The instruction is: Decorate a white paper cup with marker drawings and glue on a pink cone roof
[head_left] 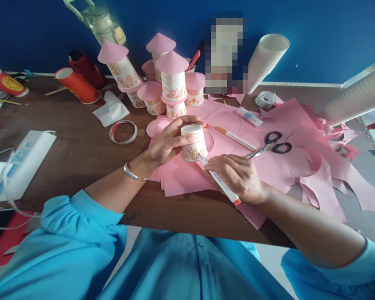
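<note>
A white paper cup with orange and red flower drawings near its base is gripped by my left hand. A small orange piece, perhaps a marker cap, shows by those fingertips. My right hand holds a white marker with an orange end, its tip at the lower right of the cup. Under both lie pink paper sheets. On them, right of the cup, rests a second white-and-orange marker. Scissors with black handles lie partly open close to my right hand.
Behind stand paper-cup towers with pink cone roofs. A tape roll and a white power strip are on the left. Stacked cups, a glue tube, clear tape and pink scraps lie right.
</note>
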The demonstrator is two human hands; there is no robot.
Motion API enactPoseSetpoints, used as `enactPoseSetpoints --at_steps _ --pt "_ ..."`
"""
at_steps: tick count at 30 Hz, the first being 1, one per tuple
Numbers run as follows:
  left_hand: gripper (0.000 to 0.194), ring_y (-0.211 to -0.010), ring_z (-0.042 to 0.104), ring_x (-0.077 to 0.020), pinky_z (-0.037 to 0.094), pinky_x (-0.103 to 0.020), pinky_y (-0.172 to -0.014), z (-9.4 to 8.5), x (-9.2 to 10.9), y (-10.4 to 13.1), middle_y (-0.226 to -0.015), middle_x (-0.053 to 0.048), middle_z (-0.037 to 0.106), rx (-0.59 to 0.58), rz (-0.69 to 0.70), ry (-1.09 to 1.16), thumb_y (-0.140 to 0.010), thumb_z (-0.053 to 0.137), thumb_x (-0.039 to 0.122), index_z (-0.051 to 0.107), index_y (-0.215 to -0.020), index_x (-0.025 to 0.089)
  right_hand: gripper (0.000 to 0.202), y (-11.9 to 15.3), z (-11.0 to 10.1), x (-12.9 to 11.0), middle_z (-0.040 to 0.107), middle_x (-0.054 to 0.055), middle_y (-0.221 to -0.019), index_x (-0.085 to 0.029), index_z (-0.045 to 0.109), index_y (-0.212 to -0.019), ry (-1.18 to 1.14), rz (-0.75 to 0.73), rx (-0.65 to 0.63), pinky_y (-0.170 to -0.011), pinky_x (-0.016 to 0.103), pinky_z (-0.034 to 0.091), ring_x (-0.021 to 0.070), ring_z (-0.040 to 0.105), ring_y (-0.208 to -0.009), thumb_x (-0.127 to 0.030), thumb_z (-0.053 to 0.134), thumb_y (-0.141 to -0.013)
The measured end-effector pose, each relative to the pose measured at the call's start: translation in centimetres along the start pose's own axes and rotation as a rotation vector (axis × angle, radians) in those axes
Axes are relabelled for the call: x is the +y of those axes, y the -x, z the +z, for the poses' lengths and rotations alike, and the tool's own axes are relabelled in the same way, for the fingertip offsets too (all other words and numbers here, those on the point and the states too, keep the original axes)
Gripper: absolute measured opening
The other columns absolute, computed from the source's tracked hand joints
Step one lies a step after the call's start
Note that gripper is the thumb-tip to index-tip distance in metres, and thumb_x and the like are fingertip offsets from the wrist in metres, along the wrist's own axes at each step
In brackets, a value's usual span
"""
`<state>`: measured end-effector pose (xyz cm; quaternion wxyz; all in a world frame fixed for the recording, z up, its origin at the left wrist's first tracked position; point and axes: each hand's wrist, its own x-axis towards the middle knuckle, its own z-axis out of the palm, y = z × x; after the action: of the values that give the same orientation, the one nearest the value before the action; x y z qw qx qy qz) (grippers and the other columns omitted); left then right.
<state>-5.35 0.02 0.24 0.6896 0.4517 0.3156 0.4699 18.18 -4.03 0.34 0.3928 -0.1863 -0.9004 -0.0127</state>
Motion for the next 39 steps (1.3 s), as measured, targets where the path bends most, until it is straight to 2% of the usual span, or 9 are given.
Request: enactPoseSetpoints --at_steps 5,12,19,23,26,28,31,34,39 --pt "0.046 -0.127 0.067 -0.0271 0.057 -0.036 -0.098 -0.2 -0.2 -0.1 -0.135 -0.01 0.075 -0.014 0.022 0.013 -0.081 0.087 0.025 0.071 -0.124 0.021 0.01 -0.2 -0.2 0.0 0.075 0.002 -0.083 -0.018 0.061 -0.111 0.002 -0.017 -0.016 -0.06 0.028 0.053 0.0146 0.069 -0.066 -0.01 0.058 -0.105" --pt "0.046 -0.127 0.068 -0.0282 0.058 -0.036 -0.095 -0.1 -0.2 -0.1 -0.133 -0.01 0.075 -0.003 0.022 0.012 -0.079 0.087 0.026 0.071 -0.122 0.021 0.015 -0.2 -0.2 -0.1 0.076 0.002 -0.085 -0.018 0.062 -0.112 -0.011 -0.014 -0.017 -0.06 0.028 0.053 0.0152 0.07 -0.068 -0.009 0.065 -0.101" --pt "0.044 -0.131 0.068 -0.0327 0.055 -0.043 -0.104 -0.3 -0.4 -0.2 -0.129 -0.011 0.076 -0.009 0.031 0.056 -0.08 0.082 0.026 0.07 -0.122 0.02 0.016 0.1 0.1 -0.3 0.074 0.001 -0.083 -0.019 0.063 -0.111 -0.012 -0.008 0.065 -0.059 0.028 0.054 0.0152 0.069 -0.067 -0.01 0.067 -0.099" --pt "0.044 -0.11 0.072 -0.0261 0.057 -0.039 -0.095 -0.5 -0.8 -0.3 -0.121 -0.009 0.075 0.01 0.047 0.012 -0.079 0.086 0.034 0.07 -0.118 0.021 0.015 0.1 0.2 -0.2 0.075 0.002 -0.085 -0.02 0.062 -0.113 -0.019 -0.007 0.062 -0.059 0.028 0.054 0.015 0.068 -0.067 -0.012 0.066 -0.1" --pt "0.049 -0.085 0.068 -0.0176 0.057 -0.035 -0.082 -0.7 -1.1 -0.4 -0.102 -0.002 0.069 0.039 0.018 -0.057 -0.074 0.094 0.043 0.068 -0.111 0.023 0.011 0.0 0.2 -0.2 0.074 0.002 -0.084 -0.019 0.062 -0.109 -0.007 -0.015 0.071 -0.058 0.027 0.053 0.0144 0.067 -0.066 -0.013 0.066 -0.101" --pt "0.052 -0.079 0.066 -0.016 0.056 -0.034 -0.078 -0.9 -1.3 -0.4 -0.092 0.001 0.065 0.044 -0.013 -0.093 -0.071 0.097 0.042 0.067 -0.109 0.024 0.011 0.0 0.2 -0.2 0.074 0.003 -0.085 -0.018 0.062 -0.109 -0.004 -0.018 0.076 -0.058 0.027 0.053 0.0143 0.068 -0.066 -0.012 0.067 -0.1" --pt "0.054 -0.087 0.069 -0.0182 0.055 -0.033 -0.081 -0.9 -1.2 -0.4 -0.097 0.001 0.068 0.043 0.007 -0.113 -0.07 0.098 0.037 0.066 -0.112 0.026 0.014 0.0 0.1 -0.2 0.075 0.002 -0.086 -0.019 0.063 -0.111 -0.003 -0.017 0.071 -0.058 0.027 0.052 0.0141 0.068 -0.066 -0.011 0.067 -0.1" --pt "0.056 -0.11 0.072 -0.0239 0.057 -0.032 -0.085 -0.6 -0.7 -0.3 -0.115 -0.003 0.072 0.047 0.031 -0.069 -0.072 0.096 0.031 0.067 -0.119 0.027 0.015 0.1 0.0 0.0 0.075 0.002 -0.088 -0.02 0.063 -0.113 0.001 -0.018 0.081 -0.058 0.028 0.053 0.0148 0.07 -0.068 -0.013 0.067 -0.1" --pt "0.056 -0.145 0.061 -0.0312 0.057 -0.042 -0.105 -0.4 -0.3 -0.2 -0.14 -0.005 0.072 0.018 0.045 0.023 -0.079 0.091 0.03 0.068 -0.129 0.03 0.015 0.2 -0.2 0.2 0.076 0.003 -0.088 -0.021 0.063 -0.113 0.028 -0.008 0.116 -0.06 0.028 0.056 0.0155 0.071 -0.07 -0.013 0.066 -0.1"
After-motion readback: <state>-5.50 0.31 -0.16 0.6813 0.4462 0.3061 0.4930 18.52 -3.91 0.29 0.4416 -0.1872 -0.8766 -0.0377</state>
